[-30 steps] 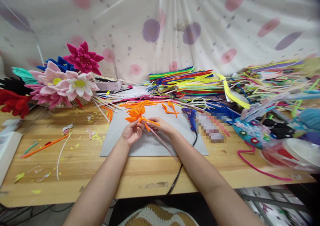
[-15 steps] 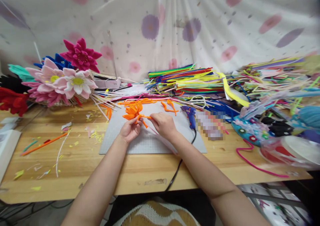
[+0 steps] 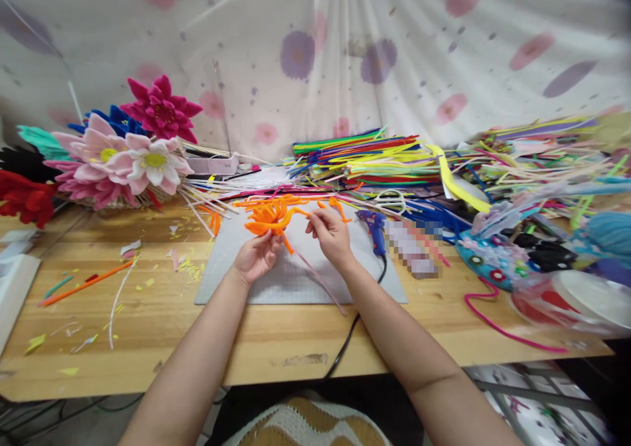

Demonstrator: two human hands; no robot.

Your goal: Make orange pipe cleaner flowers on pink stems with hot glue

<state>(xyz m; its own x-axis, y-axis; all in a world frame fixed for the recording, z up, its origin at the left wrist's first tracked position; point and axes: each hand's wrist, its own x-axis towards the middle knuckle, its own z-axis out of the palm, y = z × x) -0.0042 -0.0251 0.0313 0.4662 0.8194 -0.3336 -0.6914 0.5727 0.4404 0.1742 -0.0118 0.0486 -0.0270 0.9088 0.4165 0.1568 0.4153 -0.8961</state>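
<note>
My left hand (image 3: 256,257) is closed round the base of an orange fuzzy flower (image 3: 269,217) above the grey mat (image 3: 290,282). A thin pinkish stem (image 3: 320,280) slants from the flower down to the right. My right hand (image 3: 330,234) pinches the end of an orange strip (image 3: 300,212) that reaches across to the flower. Orange petal pieces (image 3: 336,207) lie on the mat behind my right hand. Just right of that hand rests a blue glue gun (image 3: 375,230), its black cord running toward the front edge.
Finished flowers (image 3: 158,111) stand at the left. Bundles of coloured pipe cleaners (image 3: 365,160) line the back, with scissors (image 3: 390,201) before them. A clear-wrapped tub (image 3: 582,298) and blue decorated item (image 3: 486,259) sit at right. Scraps (image 3: 190,265) dot the left table.
My right hand has moved slightly up and right, drawing the orange strip away from the flower. The flower has turned a little in my left hand, and more of the stem shows.
</note>
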